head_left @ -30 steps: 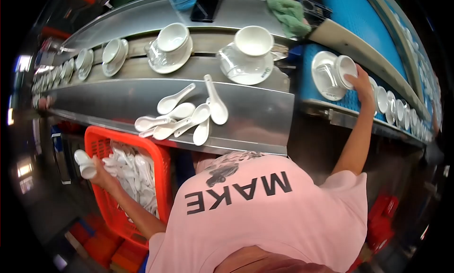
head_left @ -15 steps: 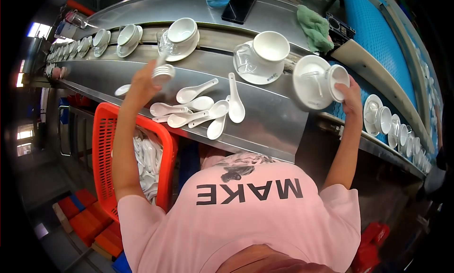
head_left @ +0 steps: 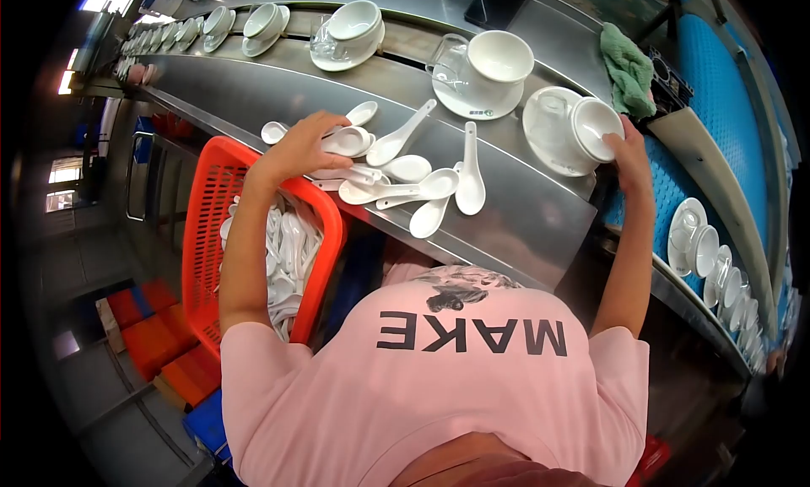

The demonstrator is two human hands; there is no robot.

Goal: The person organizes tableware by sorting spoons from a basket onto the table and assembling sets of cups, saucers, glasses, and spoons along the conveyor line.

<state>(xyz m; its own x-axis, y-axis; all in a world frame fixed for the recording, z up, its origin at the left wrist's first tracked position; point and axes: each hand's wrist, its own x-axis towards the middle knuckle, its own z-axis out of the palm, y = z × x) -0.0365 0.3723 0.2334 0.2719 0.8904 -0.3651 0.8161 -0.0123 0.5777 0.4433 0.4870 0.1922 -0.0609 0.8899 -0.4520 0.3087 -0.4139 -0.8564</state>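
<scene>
My left hand (head_left: 308, 151) is closed round a few white spoons (head_left: 348, 141) at the left side of the spoon pile on the steel ledge. Several loose white spoons (head_left: 439, 183) lie to its right. My right hand (head_left: 629, 154) grips the rim of a white bowl (head_left: 596, 126). That bowl and a clear glass (head_left: 553, 111) are on a white saucer (head_left: 540, 141) at the right end of the conveyor. Just left of it stands another set, with a bowl (head_left: 500, 56) and a glass on a saucer (head_left: 477, 103).
A red basket (head_left: 331, 225) full of spoons stands below the ledge. More bowl sets line the conveyor to the far left. At right, a blue belt (head_left: 666, 179) carries further sets. A green cloth (head_left: 628, 69) and a black phone (head_left: 499, 3) lie at the back.
My left hand has gone from the basket to the spoon pile, carrying spoons. My right hand has moved the bowl set from the blue belt onto the conveyor's end.
</scene>
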